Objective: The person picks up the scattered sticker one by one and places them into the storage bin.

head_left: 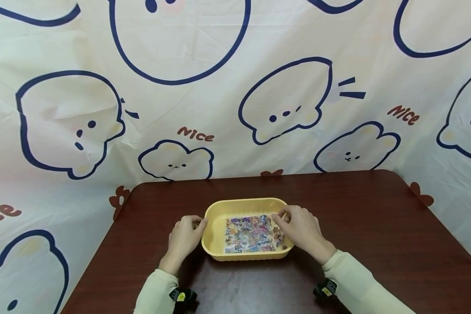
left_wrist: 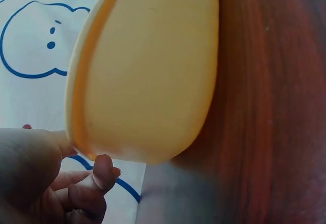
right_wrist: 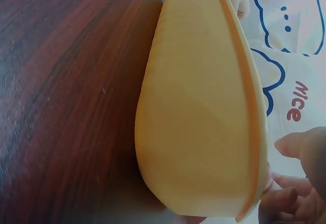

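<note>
A yellow plastic tray (head_left: 241,257) with rounded corners stands on the table in the head view. On its floor lies a rectangular patch of small, colourful cartoon pictures (head_left: 251,235), too small to tell whether loose or joined. My left hand (head_left: 186,237) pinches the tray's left rim between thumb and fingers, as the left wrist view also shows. At the right end is my right hand (head_left: 302,229), its fingers curled at the rim. Its thumb (right_wrist: 293,143) reaches over the inside, apart from the rim. The tray's wall hides part of those fingers in the right wrist view.
The dark brown wooden table (head_left: 377,226) extends around the tray on all sides. A pale cloth (head_left: 220,104) printed with blue-outlined cartoon animals hangs behind it and at both sides. Black devices (head_left: 182,296) are strapped on both wrists, over light sleeves (head_left: 361,279).
</note>
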### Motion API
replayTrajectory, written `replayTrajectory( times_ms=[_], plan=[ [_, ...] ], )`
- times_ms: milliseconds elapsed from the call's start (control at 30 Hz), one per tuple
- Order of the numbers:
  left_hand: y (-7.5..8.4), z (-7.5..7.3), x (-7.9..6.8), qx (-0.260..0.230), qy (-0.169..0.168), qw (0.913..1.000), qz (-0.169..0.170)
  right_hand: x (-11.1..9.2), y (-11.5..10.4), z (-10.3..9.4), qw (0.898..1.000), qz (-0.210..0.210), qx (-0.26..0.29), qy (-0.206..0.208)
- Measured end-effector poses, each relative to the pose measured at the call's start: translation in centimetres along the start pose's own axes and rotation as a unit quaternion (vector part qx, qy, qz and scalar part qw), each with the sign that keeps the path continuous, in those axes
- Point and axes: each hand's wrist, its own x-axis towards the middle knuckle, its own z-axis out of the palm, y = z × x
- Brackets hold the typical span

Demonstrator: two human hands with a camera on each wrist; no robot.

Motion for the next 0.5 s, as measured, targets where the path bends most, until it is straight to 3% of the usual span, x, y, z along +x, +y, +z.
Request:
replayTrajectory(
  times_ms=[167, 500],
  plan=[
    [0.2, -0.9, 0.1, 0.000, 0.008, 1.0000, -0.003, 0.1, -0.1, -0.5, 1.000, -0.005, 0.005, 0.007],
    [1.1, -2.0, 0.0, -0.023, 0.029, 0.9990, 0.023, 0.2, 0.1, -1.3, 0.999, -0.003, 0.011, 0.030]
  ],
)
